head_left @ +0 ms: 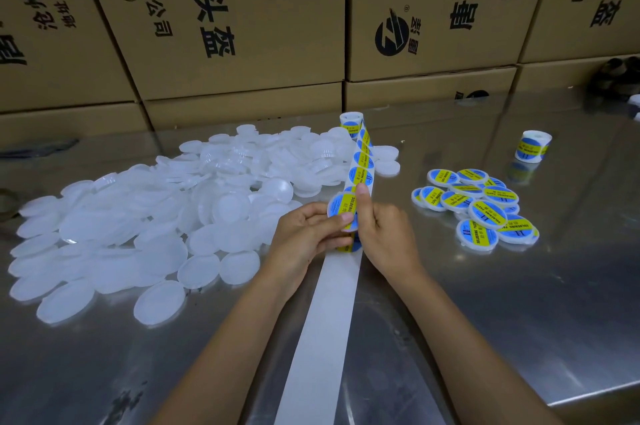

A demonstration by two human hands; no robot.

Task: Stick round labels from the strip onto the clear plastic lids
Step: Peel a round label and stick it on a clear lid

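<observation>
A bare white backing strip (329,320), its labels already peeled off, runs from the near edge of the shiny metal tabletop (519,303) up between two bare forearms to the hands. The left hand (304,234) has its fingers curled round a clear lid (341,211) bearing a round blue and yellow label, thumb lying across the lid's lower face. The right hand (384,234) pinches the strip just beside that lid, its thumb pointing up and pressing on the strip's face. Beyond the hands the label strip (362,161), still carrying blue and yellow round labels, rises away to a small roll (351,123) standing near the far edge of the tabletop. To the left of the strip a large loose heap of clear plastic lids (156,217), all unlabelled, spreads from the middle of the tabletop toward its left edge. To the right of the strip, well apart from the heap, lies a small overlapping cluster of labelled lids (481,206). Farther right and farther back stands a second roll of labels (531,146), upright and alone. Behind the tabletop, brown cardboard boxes (242,26) printed with black Chinese characters are stacked in a wall.
</observation>
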